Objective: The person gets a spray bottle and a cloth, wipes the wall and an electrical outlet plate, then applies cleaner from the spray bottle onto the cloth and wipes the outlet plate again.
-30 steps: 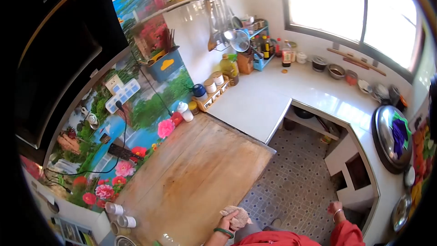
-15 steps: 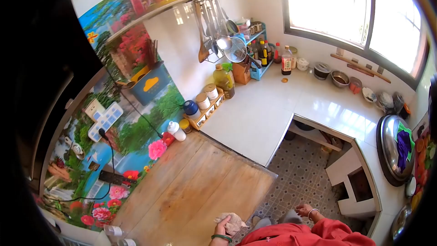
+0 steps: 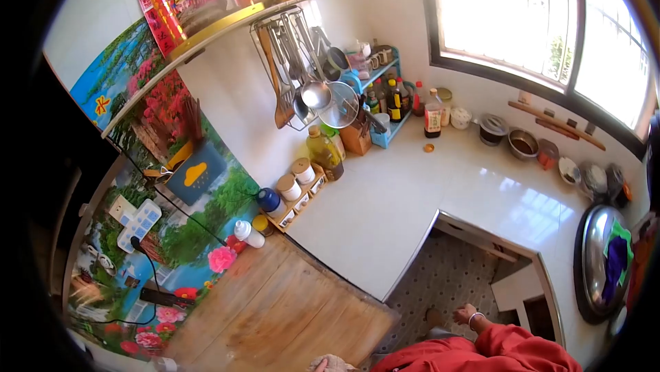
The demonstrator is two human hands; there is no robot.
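At the bottom edge, my left hand (image 3: 320,366) is mostly cut off by the frame; its visible fingers are closed on a crumpled beige cloth (image 3: 334,362). The cloth is beside the front edge of the wooden tabletop (image 3: 275,303). My right hand (image 3: 465,314), with a bracelet at the wrist and a red sleeve behind it, hangs over the tiled floor. Its fingers are loosely apart and nothing shows in them.
A white tiled counter (image 3: 364,221) runs along the wall, bearing a sauce bottle (image 3: 433,116), several bowls and a large lidded pan (image 3: 597,262). Utensils hang from a rack (image 3: 289,62) under a shelf (image 3: 261,7). A white bottle (image 3: 249,233) stands by the tabletop's back edge.
My view has shifted forward, so the tabletop and my left hand with the cloth sit lower in the frame. My right hand remains over the floor.
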